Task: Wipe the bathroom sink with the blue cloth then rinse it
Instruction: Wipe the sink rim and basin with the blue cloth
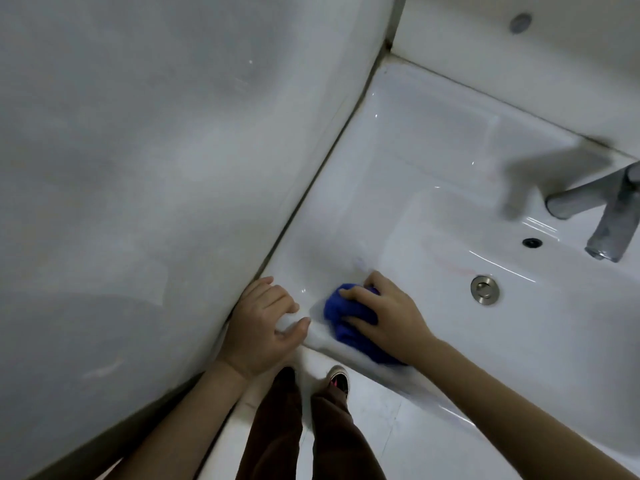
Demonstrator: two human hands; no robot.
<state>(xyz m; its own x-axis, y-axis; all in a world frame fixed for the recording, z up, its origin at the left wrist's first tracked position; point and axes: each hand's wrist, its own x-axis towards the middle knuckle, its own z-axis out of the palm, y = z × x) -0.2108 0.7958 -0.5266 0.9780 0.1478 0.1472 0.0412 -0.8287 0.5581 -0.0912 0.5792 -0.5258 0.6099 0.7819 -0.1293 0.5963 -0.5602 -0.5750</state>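
Right hand [384, 320] grips the bunched blue cloth [337, 306] against the sink [433, 161] front rim; left hand [266, 327] rests beside it, fingers relaxed, holding nothing

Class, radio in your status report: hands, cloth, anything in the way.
Right hand grips cloth on sink front rim. Left hand rests on rim corner, beside cloth. Nothing else in the path.
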